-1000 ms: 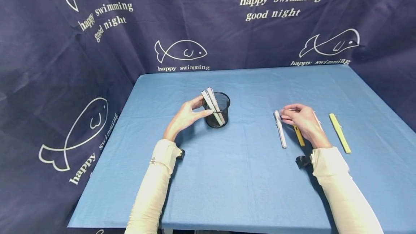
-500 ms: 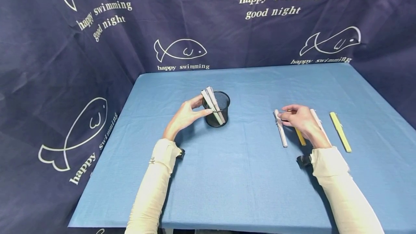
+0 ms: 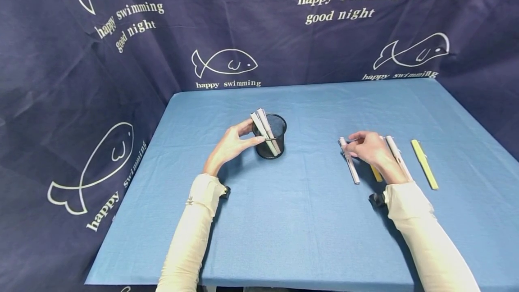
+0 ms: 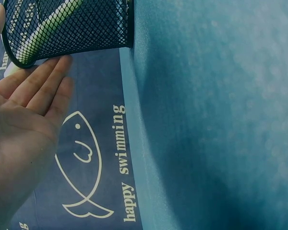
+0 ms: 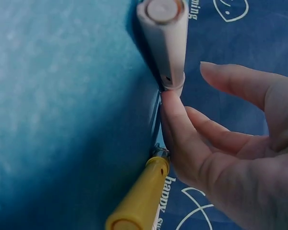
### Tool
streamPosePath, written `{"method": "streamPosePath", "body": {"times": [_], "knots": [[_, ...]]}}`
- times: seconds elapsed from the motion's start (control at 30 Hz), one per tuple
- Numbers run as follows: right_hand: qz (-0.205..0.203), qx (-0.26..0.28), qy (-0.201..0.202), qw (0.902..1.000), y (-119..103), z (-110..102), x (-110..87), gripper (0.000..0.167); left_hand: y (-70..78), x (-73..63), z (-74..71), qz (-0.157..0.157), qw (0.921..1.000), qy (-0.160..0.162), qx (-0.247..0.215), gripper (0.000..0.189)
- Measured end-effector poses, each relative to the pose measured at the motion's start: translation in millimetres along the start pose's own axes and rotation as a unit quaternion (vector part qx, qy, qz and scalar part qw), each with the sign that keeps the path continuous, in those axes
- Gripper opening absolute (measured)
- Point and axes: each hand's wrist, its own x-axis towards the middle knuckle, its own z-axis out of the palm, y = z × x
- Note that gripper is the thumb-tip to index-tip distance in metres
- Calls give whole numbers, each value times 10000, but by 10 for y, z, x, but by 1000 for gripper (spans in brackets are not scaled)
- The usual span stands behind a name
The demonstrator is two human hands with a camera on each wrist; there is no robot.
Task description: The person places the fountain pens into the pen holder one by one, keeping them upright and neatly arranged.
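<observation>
On the left of the table, my left hand [image 3: 232, 144] holds a black mesh pen holder [image 3: 280, 144], thumb at the near rim and fingers along the other side. Two pale pens [image 3: 265, 126] lean inside it. Over the row of pens on the right is my right hand [image 3: 370, 148]. Its index finger touches a white pen [image 5: 164, 48] lying on the table, while the thumb stands apart from that pen in the right wrist view. An orange-yellow pen [image 5: 140, 200] lies beside it, partly hidden under the hand in the head view.
Right of the hand lie another white pen [image 3: 399, 157] and a lime-yellow pen [image 3: 424, 164]. All rest on a blue cloth-covered table [image 3: 279, 229]. A dark blue curtain [image 3: 284, 35] with fish drawings hangs behind and at the sides.
My right hand has shifted slightly left, and the far end of the leftmost white pen has swung a little left. The left hand and pen holder stay in place.
</observation>
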Motion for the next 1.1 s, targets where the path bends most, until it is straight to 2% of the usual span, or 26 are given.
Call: {"method": "streamPosePath", "body": {"times": [0.27, 0.73, 1.1], "knots": [[18, -666, -208, 9976, -51, -5, 12, 44, 7, -12, 3, 56, 10000, 17, -39, 71], [-100, -972, -481, 9940, -32, -22, 43, 37, 5, -17, 13, 4, 9999, 14, -124, 74], [-137, -1099, -436, 9929, -32, -19, 57, 36, 3, -13, 14, -1, 9999, 32, -147, 73]]}}
